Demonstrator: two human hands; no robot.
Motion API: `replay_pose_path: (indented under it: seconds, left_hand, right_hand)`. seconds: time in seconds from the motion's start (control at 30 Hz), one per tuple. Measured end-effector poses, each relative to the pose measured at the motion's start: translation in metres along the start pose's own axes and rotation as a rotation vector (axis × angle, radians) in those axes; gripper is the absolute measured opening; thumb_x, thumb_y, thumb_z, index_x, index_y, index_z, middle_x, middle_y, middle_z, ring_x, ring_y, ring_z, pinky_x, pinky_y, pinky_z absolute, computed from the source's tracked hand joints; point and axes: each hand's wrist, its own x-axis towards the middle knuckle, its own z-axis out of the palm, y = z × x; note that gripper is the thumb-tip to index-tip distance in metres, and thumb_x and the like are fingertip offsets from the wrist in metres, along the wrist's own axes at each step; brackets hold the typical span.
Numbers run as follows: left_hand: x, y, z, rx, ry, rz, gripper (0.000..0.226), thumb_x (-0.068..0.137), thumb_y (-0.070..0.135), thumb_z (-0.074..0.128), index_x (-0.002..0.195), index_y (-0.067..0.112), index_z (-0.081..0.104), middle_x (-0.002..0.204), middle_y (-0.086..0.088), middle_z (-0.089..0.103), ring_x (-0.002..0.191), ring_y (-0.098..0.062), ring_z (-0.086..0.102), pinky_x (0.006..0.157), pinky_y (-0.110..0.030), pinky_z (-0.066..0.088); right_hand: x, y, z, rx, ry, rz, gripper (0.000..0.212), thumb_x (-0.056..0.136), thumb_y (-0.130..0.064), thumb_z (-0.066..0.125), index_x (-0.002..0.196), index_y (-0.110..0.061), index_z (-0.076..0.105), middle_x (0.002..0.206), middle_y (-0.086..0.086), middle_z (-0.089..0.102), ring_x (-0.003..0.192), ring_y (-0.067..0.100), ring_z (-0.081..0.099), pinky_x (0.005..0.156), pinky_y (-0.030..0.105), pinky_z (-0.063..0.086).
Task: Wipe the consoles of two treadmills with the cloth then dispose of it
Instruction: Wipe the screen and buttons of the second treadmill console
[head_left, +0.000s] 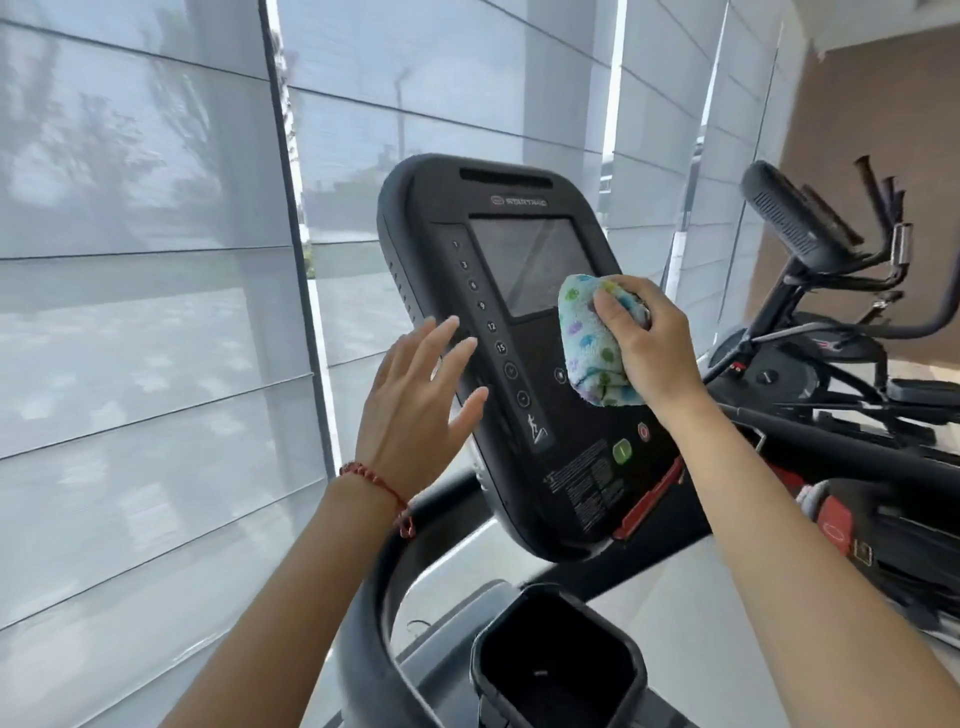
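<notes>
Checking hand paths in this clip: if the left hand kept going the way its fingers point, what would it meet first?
Most likely the console: the open left hand points up and right at its left edge, by the number buttons. The fingertips look nearly on it already, though depth is unclear.

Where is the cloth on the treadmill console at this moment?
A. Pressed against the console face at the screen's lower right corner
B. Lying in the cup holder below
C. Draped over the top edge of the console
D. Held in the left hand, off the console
A: the right hand presses the bunched cloth on the console face, by the screen's lower right corner.
</notes>
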Motion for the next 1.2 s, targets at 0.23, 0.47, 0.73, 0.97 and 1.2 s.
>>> replay_pose_path:
  seconds: [0.23,0.47,0.73,0.97,1.2]
  left_hand:
    - [0.060,-0.014,0.021,0.063,0.034,0.056,0.045,0.090,0.033,0.045,0.120,0.004,0.059,0.131,-0.014,0.052,0.129,-0.027,0.035,0.107,-0.044,0.031]
    - [0.070,-0.038,0.042,0.125,0.030,0.100,0.045,0.090,0.033,0.044,0.120,0.003,0.059,0.132,-0.015,0.051,0.132,-0.028,0.034,0.107,-0.047,0.030]
    - [0.067,-0.046,0.065,0.074,0.099,0.100,0.043,0.089,0.026,0.046,0.122,0.001,0.058,0.137,-0.015,0.046,0.135,-0.031,0.030,0.106,-0.051,0.031]
    - [0.066,-0.046,0.069,0.051,0.149,0.102,0.042,0.090,0.024,0.044,0.119,-0.001,0.060,0.135,-0.018,0.047,0.134,-0.033,0.031,0.104,-0.054,0.032]
    - [0.066,-0.046,0.070,0.037,0.162,0.105,0.041,0.090,0.024,0.044,0.120,0.000,0.060,0.136,-0.017,0.047,0.134,-0.033,0.031,0.104,-0.055,0.032]
  right_hand:
    - [0.080,0.021,0.014,0.006,-0.048,-0.016,0.015,0.090,-0.037,0.055,0.103,-0.031,0.055,0.099,-0.012,0.059,0.101,0.018,0.060,0.091,0.045,0.052]
    - [0.118,0.034,0.042,-0.107,-0.095,-0.057,0.028,0.093,-0.031,0.050,0.120,-0.023,0.052,0.109,-0.003,0.057,0.099,0.016,0.055,0.085,0.033,0.048]
    - [0.130,0.054,0.096,-0.239,0.008,-0.038,0.026,0.093,-0.043,0.044,0.111,-0.026,0.052,0.109,0.004,0.063,0.090,0.016,0.052,0.074,0.027,0.036]
    - [0.136,0.033,0.114,-0.216,-0.004,-0.227,0.028,0.090,-0.048,0.048,0.106,-0.026,0.056,0.099,-0.005,0.067,0.088,0.012,0.058,0.073,0.027,0.043]
    - [0.165,0.048,0.104,-0.240,0.014,-0.238,0.032,0.090,-0.045,0.050,0.106,-0.019,0.061,0.091,0.004,0.071,0.081,0.018,0.064,0.060,0.026,0.047]
